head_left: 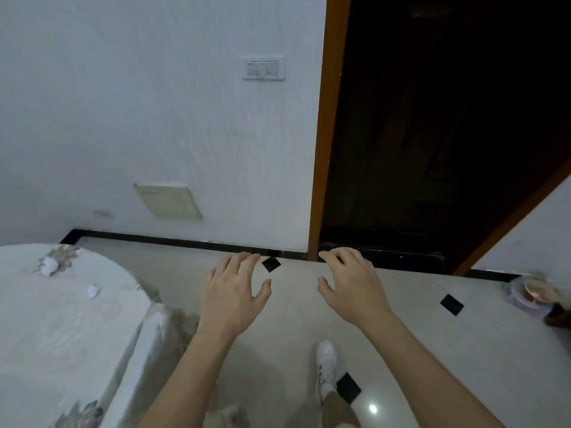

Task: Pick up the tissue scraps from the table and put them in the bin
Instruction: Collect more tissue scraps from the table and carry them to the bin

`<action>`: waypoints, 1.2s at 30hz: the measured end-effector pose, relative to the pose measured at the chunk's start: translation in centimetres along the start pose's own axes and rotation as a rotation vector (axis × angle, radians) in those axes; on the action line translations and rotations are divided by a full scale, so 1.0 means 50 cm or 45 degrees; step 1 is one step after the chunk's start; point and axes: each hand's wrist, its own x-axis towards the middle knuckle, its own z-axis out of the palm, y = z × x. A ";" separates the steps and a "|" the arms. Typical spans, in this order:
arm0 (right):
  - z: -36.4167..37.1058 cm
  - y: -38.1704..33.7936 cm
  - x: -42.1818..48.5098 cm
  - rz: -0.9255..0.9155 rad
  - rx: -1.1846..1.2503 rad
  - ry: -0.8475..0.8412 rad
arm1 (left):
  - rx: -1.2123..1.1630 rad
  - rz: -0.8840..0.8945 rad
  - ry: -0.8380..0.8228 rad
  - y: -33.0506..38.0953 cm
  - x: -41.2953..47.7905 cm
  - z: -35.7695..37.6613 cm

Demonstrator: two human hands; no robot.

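Two tissue scraps remain on the surface (pixel 61 329), a round top under a pale flowered cloth. The larger crumpled scrap (pixel 49 266) sits far out to the left of the left hand (pixel 231 291) and a little beyond it; the smaller scrap (pixel 93 290) lies nearer, roughly level with that hand's knuckles. They lie near each other but not touching.

Both hands hover over the floor, palms down. The left grip is spread with fingers apart and carries nothing; the right hand (pixel 352 285) is the same, fingers loosely curled and apart, empty. Neither touches the surface.

The step in hand looks like a reach back for the next scrap. To do it well, the left hand should swing leftward to the smaller scrap first, since it is closer, and pinch it from above with thumb and two fingertips rather than sweeping, as the cloth would likely bunch. The light paper may flutter off if grabbed quickly.

No bin can be made out for certain; a blurred round object (pixel 531 293) sits on the floor far to the right of the right hand.

Beyond the fingertips run a white wall (pixel 154 118) with a switch plate (pixel 263 67), a black skirting and a dark doorway (pixel 432 134) in an orange frame.
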 end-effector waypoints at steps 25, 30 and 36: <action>0.163 -0.064 0.823 -0.715 0.189 -0.238 | 0.223 -0.720 0.001 -0.210 0.531 0.084; 0.216 -0.188 0.898 -0.885 0.241 -0.273 | 0.254 -0.900 0.081 -0.305 0.550 0.066; 0.296 -0.356 1.012 -1.035 0.274 -0.295 | 0.267 -1.045 0.120 -0.478 0.578 0.057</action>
